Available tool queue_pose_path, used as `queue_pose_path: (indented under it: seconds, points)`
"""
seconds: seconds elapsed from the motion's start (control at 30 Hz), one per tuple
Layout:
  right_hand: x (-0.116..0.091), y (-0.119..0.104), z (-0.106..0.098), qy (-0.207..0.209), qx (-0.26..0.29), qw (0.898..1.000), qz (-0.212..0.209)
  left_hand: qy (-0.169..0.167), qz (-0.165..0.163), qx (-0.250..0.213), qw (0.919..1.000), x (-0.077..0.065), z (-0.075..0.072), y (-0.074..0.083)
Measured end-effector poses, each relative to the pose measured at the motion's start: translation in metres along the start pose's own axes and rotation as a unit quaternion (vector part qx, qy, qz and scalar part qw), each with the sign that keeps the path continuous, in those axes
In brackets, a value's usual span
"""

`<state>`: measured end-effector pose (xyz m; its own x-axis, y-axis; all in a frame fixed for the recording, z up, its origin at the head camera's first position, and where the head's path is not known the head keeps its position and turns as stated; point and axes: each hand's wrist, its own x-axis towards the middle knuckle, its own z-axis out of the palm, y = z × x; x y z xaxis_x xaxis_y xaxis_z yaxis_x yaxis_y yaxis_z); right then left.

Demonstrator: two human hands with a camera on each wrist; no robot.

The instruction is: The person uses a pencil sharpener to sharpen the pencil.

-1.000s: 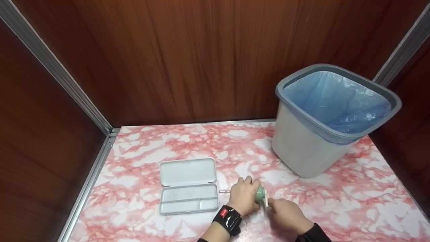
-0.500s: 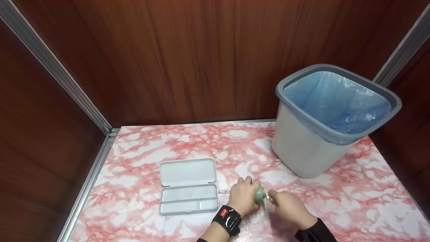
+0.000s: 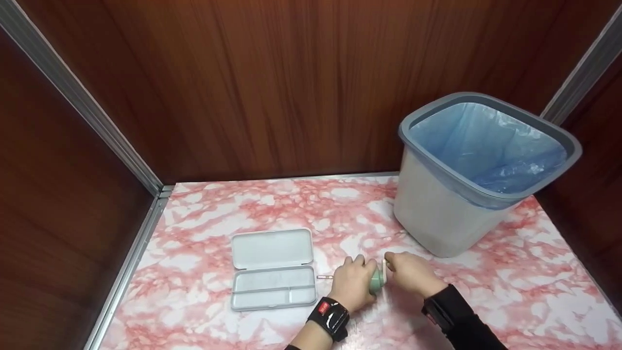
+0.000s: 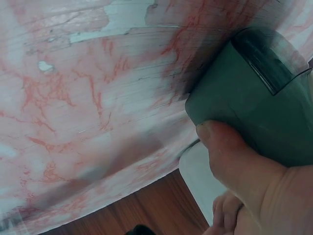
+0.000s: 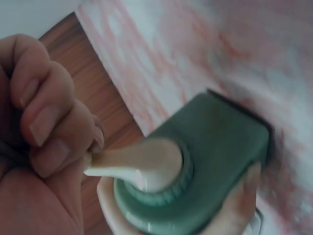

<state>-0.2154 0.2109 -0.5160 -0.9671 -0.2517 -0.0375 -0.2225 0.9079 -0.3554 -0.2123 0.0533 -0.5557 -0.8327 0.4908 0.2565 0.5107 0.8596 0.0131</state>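
Note:
A green hand-crank pencil sharpener (image 3: 377, 282) lies under my left hand (image 3: 353, 283), which grips its body against the table. In the left wrist view the thumb (image 4: 230, 147) presses along the green side, near a dark see-through drawer (image 4: 261, 58). From the sharpener's left end sticks a thin pencil (image 3: 324, 277), its middle hidden by the left hand. My right hand (image 3: 413, 272) holds the outer end of the cream crank handle (image 5: 139, 164) with curled fingers. The handle's knob is hidden inside those fingers.
An open grey pencil case (image 3: 272, 249) with a divided tray lies left of the hands. A tall bin (image 3: 437, 214) lined with a blue bag stands at the back right. Brown wood-look panels (image 3: 291, 87) enclose the marbled red-and-white table (image 3: 218, 204).
My right hand has swung from low beside the sharpener up and toward the back, turning the crank handle with it. The left hand, sharpener and pencil stay in place.

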Motion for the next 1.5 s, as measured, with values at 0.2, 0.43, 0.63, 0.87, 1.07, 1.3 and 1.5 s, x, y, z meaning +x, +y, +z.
queue_pose_path:
  seconds: [0.2, 0.43, 0.63, 0.87, 1.07, 1.3, 1.5]
  points:
    - [0.009, 0.006, 0.010, -0.010, -0.009, 1.000, 0.017, 0.000, 0.003, 0.001, 1.0000, 0.000, 0.000, 0.000]
    - [0.011, 0.011, 0.026, -0.028, -0.002, 0.999, 0.036, 0.000, 0.003, -0.001, 1.0000, 0.000, 0.002, 0.000]
    - [0.003, 0.016, 0.045, -0.035, -0.011, 0.999, 0.033, 0.005, 0.001, -0.003, 1.0000, -0.001, 0.001, 0.000]
    - [-0.016, 0.014, 0.055, -0.033, 0.002, 0.999, 0.041, 0.003, 0.001, -0.003, 1.0000, -0.001, 0.000, 0.000]
    - [-0.030, 0.009, 0.055, -0.032, 0.012, 0.999, 0.032, -0.009, -0.002, 0.001, 1.0000, 0.000, 0.000, 0.000]
    - [-0.046, 0.001, 0.050, -0.024, 0.027, 0.999, 0.013, -0.006, 0.000, 0.002, 1.0000, 0.000, -0.001, -0.001]
    - [-0.054, -0.005, 0.040, -0.016, 0.012, 1.000, 0.008, -0.005, 0.001, 0.000, 1.0000, 0.000, -0.001, 0.000]
